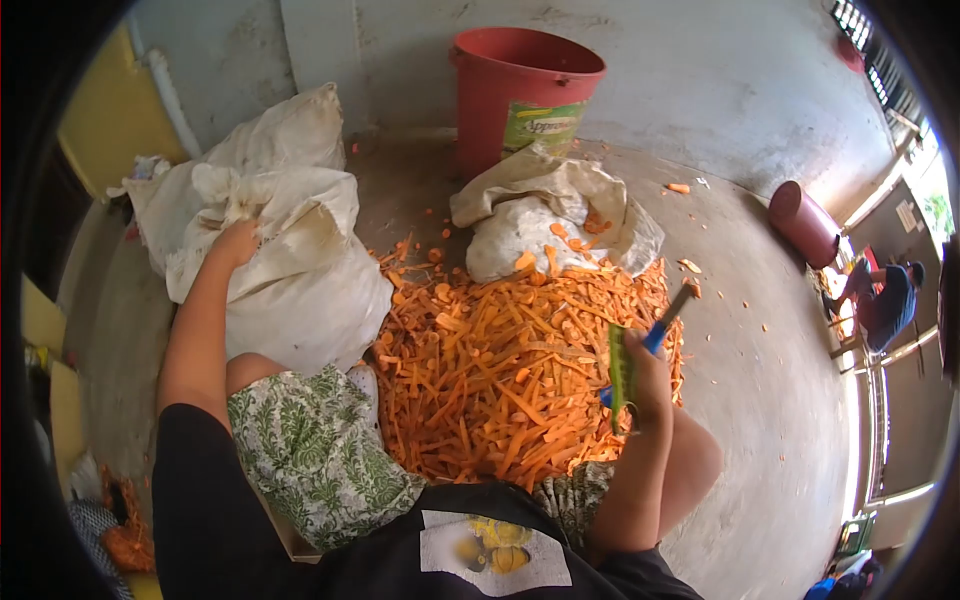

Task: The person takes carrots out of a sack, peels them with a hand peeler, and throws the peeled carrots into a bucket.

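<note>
My left hand (238,243) is closed on the gathered cloth of a bulging white sack (290,290) that stands by my left knee. In my right hand (648,375) are a blue-handled knife (657,336), its blade pointing up and away with an orange bit at the tip, and a green tool (618,375) that looks like a peeler. Below and beside that hand lies a large heap of orange peelings (490,370), which look like carrot strips with some round end pieces. The heap reaches from between my legs to a crumpled white sack (530,235).
A red bucket (480,110) with a green label stands near the wall. Farther right, a dark red container (803,225) lies tipped over. Orange scraps (678,188) are scattered on the concrete floor (770,400). Another person (888,305) sits at the far right.
</note>
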`<control>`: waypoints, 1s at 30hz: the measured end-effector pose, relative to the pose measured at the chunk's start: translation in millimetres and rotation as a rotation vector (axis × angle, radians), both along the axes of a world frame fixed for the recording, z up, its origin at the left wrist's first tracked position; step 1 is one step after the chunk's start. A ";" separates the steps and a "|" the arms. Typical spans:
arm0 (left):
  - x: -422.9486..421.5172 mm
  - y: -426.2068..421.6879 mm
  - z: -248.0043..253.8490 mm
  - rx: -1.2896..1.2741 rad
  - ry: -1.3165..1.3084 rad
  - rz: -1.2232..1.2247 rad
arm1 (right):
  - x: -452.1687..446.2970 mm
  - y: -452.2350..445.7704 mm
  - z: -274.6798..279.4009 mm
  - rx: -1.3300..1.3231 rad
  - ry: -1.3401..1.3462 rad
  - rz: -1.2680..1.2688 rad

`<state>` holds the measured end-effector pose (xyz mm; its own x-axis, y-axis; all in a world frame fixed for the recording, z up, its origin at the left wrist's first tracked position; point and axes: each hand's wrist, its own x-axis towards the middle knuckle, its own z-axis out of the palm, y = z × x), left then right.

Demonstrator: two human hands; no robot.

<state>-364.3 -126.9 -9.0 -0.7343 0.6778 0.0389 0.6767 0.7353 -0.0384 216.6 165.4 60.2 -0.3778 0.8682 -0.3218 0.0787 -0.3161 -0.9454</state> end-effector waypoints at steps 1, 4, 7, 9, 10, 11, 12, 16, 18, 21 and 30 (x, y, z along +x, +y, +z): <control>-10.9 -28.4 -23.8 0.023 0.060 0.073 | -1.6 -7.3 16.6 -0.016 -0.013 -0.018; 23.5 -64.2 -32.3 -0.167 -0.178 0.359 | -1.5 -0.2 6.0 -0.015 0.071 -0.007; 59.2 -63.5 -37.4 -0.293 -0.098 0.403 | -7.1 16.3 -24.7 -0.076 0.074 0.052; 60.3 -60.6 -22.0 -0.380 -0.169 0.373 | -18.4 12.9 -27.6 -0.134 0.024 0.062; 63.5 -58.6 -21.1 -0.314 -0.109 0.333 | -27.0 6.0 -24.0 -0.119 0.031 0.044; 59.2 -56.9 -23.6 -0.316 -0.113 0.340 | -34.1 2.1 -22.9 -0.099 0.039 0.027; 51.4 -51.5 -29.3 -0.369 -0.092 0.323 | -38.8 0.9 -24.7 -0.100 -0.004 -0.003; 5.4 -47.0 -72.4 -0.233 -0.074 0.276 | -32.9 12.3 -36.5 -0.163 0.021 0.066; -11.9 -49.6 -82.1 -0.141 -0.157 0.313 | -35.1 14.9 -38.9 -0.198 0.059 0.083; -33.7 -62.3 -93.2 -0.214 -0.120 0.274 | -42.3 16.4 -45.9 -0.236 0.111 0.107; -47.0 -79.3 -91.8 -0.159 -0.027 0.640 | -78.4 6.4 -55.7 -0.155 -0.129 -0.022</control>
